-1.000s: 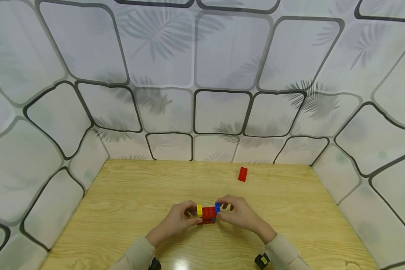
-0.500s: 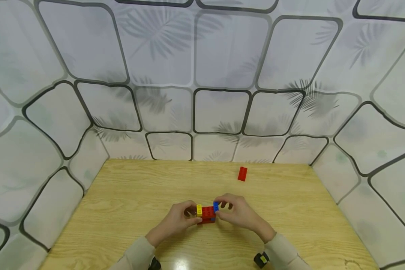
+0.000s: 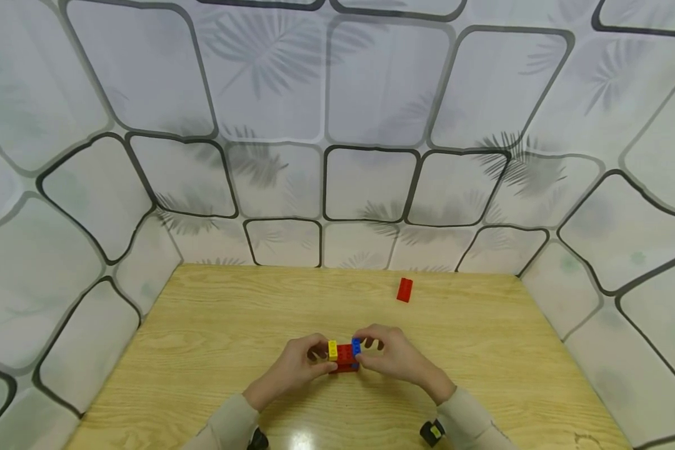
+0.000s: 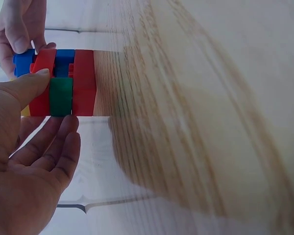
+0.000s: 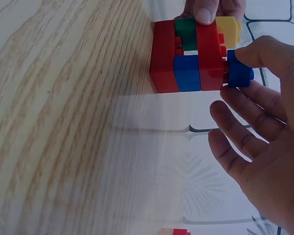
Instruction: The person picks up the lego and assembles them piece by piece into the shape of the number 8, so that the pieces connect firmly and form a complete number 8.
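A small stack of toy building bricks stands on the table. Its lower red brick bears a green brick and a blue brick, with an upper red brick across them. On top at the left end sits a yellow brick. My left hand grips that end, its thumb on the upper red brick's side. Between thumb and forefinger, my right hand pinches another blue brick at the top's right end. Red studs show between it and the upper red brick, so it is not flush.
A loose red brick lies toward the back of the wooden table, right of the middle. Patterned pale curtain walls enclose the table at the back and both sides.
The right hand has moved a little left with the pinched blue brick, bringing it over the right end of the stack. The left hand and the stack have stayed in place.
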Action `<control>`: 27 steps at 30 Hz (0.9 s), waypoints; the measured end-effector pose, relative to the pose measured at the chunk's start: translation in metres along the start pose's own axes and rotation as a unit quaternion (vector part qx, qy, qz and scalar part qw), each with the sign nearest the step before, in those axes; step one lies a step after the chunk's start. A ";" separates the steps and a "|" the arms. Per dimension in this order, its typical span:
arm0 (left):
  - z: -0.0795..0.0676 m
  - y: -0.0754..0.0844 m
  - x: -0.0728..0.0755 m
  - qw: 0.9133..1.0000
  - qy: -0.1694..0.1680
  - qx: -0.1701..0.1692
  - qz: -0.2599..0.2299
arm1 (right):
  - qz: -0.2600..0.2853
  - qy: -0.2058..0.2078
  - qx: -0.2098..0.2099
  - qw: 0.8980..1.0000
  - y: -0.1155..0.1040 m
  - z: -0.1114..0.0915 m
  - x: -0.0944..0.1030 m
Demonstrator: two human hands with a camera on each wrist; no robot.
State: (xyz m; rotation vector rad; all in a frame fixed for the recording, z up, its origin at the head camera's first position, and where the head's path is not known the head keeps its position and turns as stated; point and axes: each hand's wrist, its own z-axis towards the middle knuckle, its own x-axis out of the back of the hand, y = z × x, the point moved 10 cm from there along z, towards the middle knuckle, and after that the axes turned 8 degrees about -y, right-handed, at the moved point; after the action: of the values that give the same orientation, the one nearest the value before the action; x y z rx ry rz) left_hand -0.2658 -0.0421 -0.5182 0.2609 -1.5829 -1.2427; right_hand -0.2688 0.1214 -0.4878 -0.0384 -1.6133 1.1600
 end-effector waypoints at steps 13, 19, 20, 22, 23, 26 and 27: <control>0.002 0.001 0.002 1.000 -0.006 -0.012 0.006 | -0.001 -0.003 0.006 1.000 -0.003 0.004 -0.001; 0.003 0.001 0.003 1.000 -0.007 -0.015 0.004 | 0.025 -0.005 0.001 1.000 0.001 0.002 -0.001; 0.003 0.001 0.004 1.000 -0.007 -0.015 0.004 | 0.029 -0.007 0.001 1.000 0.002 0.002 -0.001; 0.003 0.001 0.004 1.000 -0.008 -0.014 0.003 | 0.034 -0.009 0.001 0.999 0.003 0.002 -0.001; 0.003 0.001 0.004 1.000 -0.008 -0.014 0.003 | 0.035 -0.009 0.002 0.999 0.003 0.002 -0.001; 0.004 0.000 0.005 1.000 -0.008 -0.012 0.002 | 0.036 -0.010 0.002 0.999 0.003 0.003 -0.001; 0.004 -0.001 0.005 1.000 -0.008 -0.012 0.002 | 0.036 -0.009 0.002 0.999 0.004 0.003 -0.001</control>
State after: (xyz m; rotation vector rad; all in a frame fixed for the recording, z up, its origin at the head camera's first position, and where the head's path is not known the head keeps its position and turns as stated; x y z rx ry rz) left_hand -0.2717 -0.0437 -0.5153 0.2317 -1.5803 -1.2632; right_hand -0.2726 0.1208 -0.4907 -0.0842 -1.6378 1.2223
